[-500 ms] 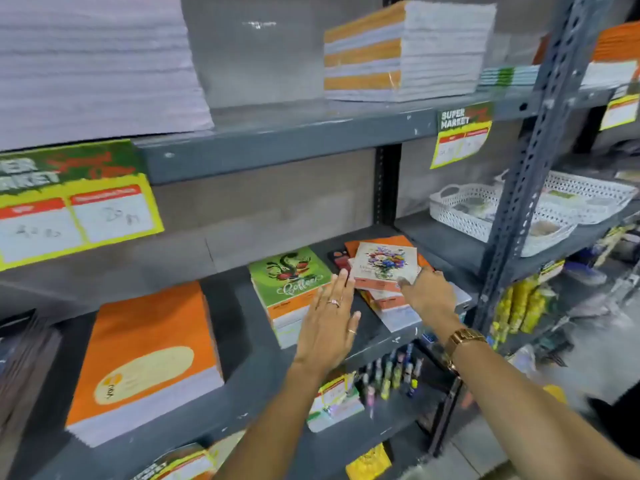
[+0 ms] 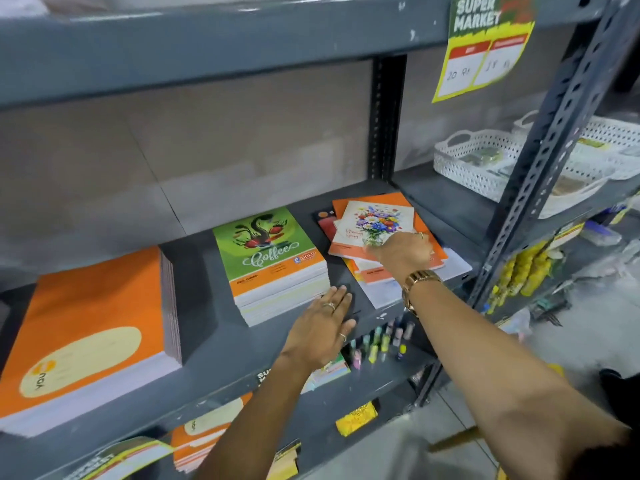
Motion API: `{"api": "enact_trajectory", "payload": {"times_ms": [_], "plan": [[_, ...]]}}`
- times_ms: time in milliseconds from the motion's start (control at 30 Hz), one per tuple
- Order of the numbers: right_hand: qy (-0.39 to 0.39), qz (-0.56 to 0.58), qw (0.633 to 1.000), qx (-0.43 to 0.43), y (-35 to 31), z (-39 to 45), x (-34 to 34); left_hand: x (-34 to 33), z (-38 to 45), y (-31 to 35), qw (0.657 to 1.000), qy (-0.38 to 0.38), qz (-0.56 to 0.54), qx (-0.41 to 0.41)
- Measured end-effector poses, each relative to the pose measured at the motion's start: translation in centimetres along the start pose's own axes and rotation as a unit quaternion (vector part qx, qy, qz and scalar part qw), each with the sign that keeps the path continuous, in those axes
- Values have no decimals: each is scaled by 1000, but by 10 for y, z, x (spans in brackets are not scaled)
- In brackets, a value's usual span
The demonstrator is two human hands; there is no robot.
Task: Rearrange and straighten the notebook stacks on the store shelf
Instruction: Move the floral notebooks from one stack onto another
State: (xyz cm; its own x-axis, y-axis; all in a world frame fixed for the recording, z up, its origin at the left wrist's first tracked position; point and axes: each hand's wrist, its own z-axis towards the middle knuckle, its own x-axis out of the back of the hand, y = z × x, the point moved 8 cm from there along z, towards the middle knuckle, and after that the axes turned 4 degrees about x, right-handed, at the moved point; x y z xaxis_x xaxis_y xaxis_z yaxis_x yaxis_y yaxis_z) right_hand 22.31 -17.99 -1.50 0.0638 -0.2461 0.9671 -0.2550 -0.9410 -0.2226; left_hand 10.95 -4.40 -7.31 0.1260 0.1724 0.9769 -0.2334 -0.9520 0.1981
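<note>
**Hands on the notebook shelf, one stack out of line**

A grey metal shelf (image 2: 221, 355) runs across at waist height, carrying three piles of notebooks. Biggest is the orange stack (image 2: 86, 327) at the left end, square and tidy, a cream oval on its cover. In the middle sits the green "Coffee" stack (image 2: 273, 261), its edges fairly even, turned slightly against the shelf front. Furthest right is the messy pile (image 2: 391, 271) — orange and white books fanned out at different angles, with a floral notebook (image 2: 377, 220) lying crooked on top and a dark red cover poking out behind it.

Beyond the upright post, white perforated baskets (image 2: 485, 168) stand on the neighbouring shelf, and a yellow-and-green "Super Market" price tag (image 2: 485, 46) hangs from the shelf edge above. A row of small pastel bottles (image 2: 377, 341) shows on the level below.

The left hand (image 2: 322, 327) lies flat on the bare shelf just beside the green stack's front corner, fingers straight and close together, gripping nothing; rings show on two fingers. The right hand (image 2: 405, 254), a gold watch (image 2: 419, 282) at its wrist, presses down on the floral notebook's near edge — fingers curled over the cover, though whether they pinch it I cannot tell.
</note>
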Motion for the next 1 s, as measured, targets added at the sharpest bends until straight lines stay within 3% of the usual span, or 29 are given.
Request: {"api": "enact_trajectory", "payload": {"times_ms": [133,233,367,467,567,667,767,867,1000], "plan": [[-27,39,999,-9,6,12,-2,-7,0,-2,1000,-6,23,-1],[-23,157,987,-11,12,13,-5,-9,-2,-3,999,-10,34,-8],[28,403,914,-33,8,9,3,-10,-8,-2,999,-17,31,-20],[74,428,899,-65,5,0,31,-11,-12,-5,999,-27,22,-20],[129,407,903,-39,-1,-16,64,-9,-18,-9,999,-34,8,-15],[136,431,892,-4,-14,-28,78,-7,-25,-11,999,-45,-14,-9],[86,514,853,13,-36,-37,76,-6,-34,-17,999,-43,-33,-5],[-49,582,811,29,-70,-54,48,-5,-45,-25,998,-37,-53,5],[-130,557,820,29,-104,-73,11,-2,-52,-31,995,-33,-92,21]]}}
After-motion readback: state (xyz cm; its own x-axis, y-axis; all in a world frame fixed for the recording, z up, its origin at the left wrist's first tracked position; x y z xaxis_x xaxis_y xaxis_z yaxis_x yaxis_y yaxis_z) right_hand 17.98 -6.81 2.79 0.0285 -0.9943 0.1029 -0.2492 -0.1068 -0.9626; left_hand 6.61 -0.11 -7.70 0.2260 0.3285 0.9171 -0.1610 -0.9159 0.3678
